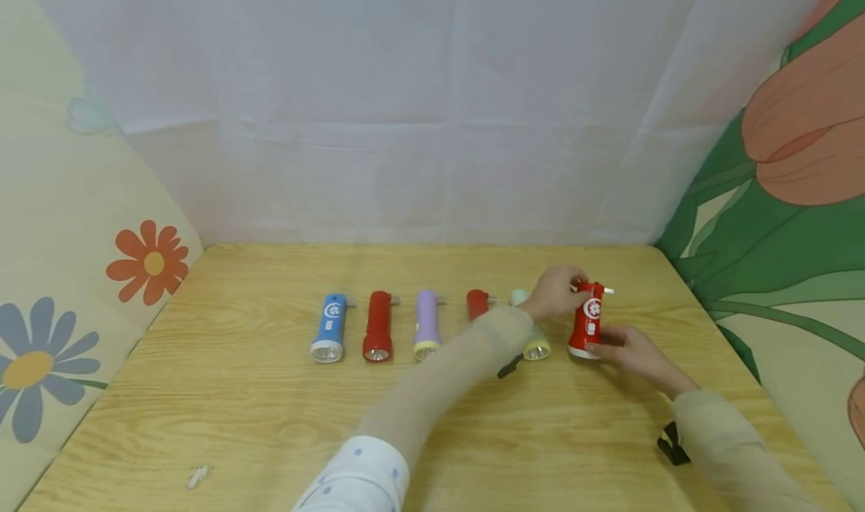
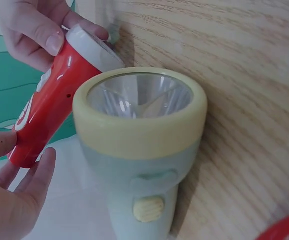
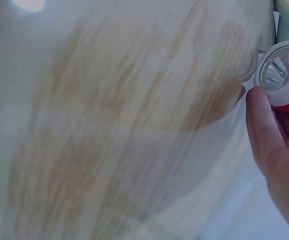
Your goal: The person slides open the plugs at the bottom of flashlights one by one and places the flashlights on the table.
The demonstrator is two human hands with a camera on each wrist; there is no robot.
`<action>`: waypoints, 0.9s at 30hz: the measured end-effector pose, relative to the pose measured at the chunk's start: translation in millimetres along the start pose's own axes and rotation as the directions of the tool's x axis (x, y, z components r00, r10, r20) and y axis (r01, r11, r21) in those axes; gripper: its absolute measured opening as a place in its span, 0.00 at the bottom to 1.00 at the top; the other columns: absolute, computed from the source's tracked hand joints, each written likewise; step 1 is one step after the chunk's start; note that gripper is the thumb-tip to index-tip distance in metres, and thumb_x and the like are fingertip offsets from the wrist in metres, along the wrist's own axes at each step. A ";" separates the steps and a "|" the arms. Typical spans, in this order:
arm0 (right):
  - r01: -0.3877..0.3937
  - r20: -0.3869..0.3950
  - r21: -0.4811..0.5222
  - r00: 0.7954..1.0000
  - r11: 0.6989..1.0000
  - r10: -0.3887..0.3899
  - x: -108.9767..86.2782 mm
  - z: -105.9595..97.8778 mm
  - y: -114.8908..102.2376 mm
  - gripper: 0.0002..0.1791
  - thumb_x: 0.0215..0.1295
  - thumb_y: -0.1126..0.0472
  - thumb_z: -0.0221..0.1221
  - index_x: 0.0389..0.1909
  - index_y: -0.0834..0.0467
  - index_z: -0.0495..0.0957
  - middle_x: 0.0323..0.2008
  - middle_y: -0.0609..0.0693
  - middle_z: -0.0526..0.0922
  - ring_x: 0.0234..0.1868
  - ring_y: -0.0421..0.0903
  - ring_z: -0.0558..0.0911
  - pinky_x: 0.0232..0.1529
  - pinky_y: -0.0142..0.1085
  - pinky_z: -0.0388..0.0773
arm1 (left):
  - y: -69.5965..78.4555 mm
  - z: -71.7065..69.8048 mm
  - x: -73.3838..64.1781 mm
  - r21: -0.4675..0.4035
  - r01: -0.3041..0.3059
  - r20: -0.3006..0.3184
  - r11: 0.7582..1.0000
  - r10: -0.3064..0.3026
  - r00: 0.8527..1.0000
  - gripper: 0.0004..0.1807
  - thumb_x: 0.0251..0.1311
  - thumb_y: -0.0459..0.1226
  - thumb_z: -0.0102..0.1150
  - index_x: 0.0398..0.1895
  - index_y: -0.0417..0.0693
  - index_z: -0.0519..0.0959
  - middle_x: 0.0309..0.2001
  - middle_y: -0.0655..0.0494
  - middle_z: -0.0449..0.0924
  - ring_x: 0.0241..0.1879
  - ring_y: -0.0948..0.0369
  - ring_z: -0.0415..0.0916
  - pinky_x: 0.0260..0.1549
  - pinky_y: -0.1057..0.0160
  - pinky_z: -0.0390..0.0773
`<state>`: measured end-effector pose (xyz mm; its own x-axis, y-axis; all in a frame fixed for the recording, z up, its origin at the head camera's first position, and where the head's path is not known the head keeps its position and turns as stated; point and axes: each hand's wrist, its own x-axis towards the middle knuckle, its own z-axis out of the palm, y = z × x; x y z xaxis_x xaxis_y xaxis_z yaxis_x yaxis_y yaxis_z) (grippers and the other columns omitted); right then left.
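Both hands are on a red flashlight (image 1: 586, 332) with a white head and a white emblem, at the right end of a row. My left hand (image 1: 557, 290) pinches its tail end between thumb and fingers. Near the white head, my right hand (image 1: 631, 353) holds the body, thumb on one side and fingers on the other. In the left wrist view the red flashlight (image 2: 64, 92) slants behind a mint-green flashlight (image 2: 142, 142) with a cream head. The right wrist view shows the white head (image 3: 279, 95) and its clear lens beside my fingers.
To the left lie a blue flashlight (image 1: 331, 324), a red one (image 1: 378, 328), a purple one (image 1: 426, 320) and another red one (image 1: 477, 303), partly hidden by my left arm. A small white scrap (image 1: 197, 477) lies on the wooden table (image 1: 257, 414). A white cloth (image 1: 338, 121) hangs behind.
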<state>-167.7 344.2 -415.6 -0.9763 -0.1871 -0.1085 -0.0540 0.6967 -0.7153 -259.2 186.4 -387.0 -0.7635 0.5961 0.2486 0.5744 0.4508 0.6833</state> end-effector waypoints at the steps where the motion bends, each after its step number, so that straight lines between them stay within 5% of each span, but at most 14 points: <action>1: -0.006 -0.004 0.004 1.000 1.000 0.006 -0.2 0.5 -0.4 0.26 0.61 0.57 0.57 0.50 0.76 0.70 0.45 0.65 0.78 0.45 0.52 0.76 0.42 0.40 0.74 | -0.3 0.7 0.1 -0.012 0.011 -0.002 1.000 -0.011 1.000 0.11 0.56 0.34 0.59 0.41 0.41 0.78 0.39 0.54 0.80 0.34 0.68 0.74 0.28 0.83 0.67; 11: -0.038 -0.086 -0.009 0.996 0.999 0.038 -4.8 6.5 -4.8 0.29 0.63 0.57 0.55 0.52 0.80 0.65 0.48 0.73 0.73 0.48 0.62 0.75 0.43 0.43 0.75 | -5.8 5.6 2.0 0.032 0.046 -0.060 0.998 -0.044 0.997 0.11 0.54 0.35 0.61 0.41 0.42 0.79 0.36 0.56 0.78 0.32 0.68 0.71 0.27 0.81 0.65; 18: -0.025 -0.152 -0.030 0.988 0.999 0.020 -6.0 11.5 -7.0 0.26 0.65 0.58 0.53 0.51 0.79 0.67 0.47 0.72 0.74 0.47 0.60 0.75 0.40 0.35 0.75 | -11.5 7.0 3.5 0.073 0.060 -0.059 0.996 -0.056 0.997 0.12 0.54 0.34 0.60 0.43 0.43 0.78 0.38 0.56 0.80 0.35 0.66 0.73 0.32 0.80 0.66; 27: -0.026 -0.176 -0.034 0.984 0.999 0.020 -6.5 13.7 -9.5 0.25 0.66 0.58 0.52 0.51 0.78 0.68 0.45 0.71 0.75 0.41 0.54 0.78 0.33 0.30 0.75 | -14.4 9.3 3.7 0.130 0.120 0.009 0.984 -0.122 0.992 0.16 0.53 0.37 0.61 0.45 0.42 0.76 0.38 0.55 0.78 0.35 0.66 0.72 0.34 0.77 0.68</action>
<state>-158.0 329.3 -417.6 -0.9988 -0.0482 0.0005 -0.0353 0.7247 -0.6881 -267.5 188.3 -402.3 -0.8252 0.5426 0.1566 0.5120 0.6016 0.6131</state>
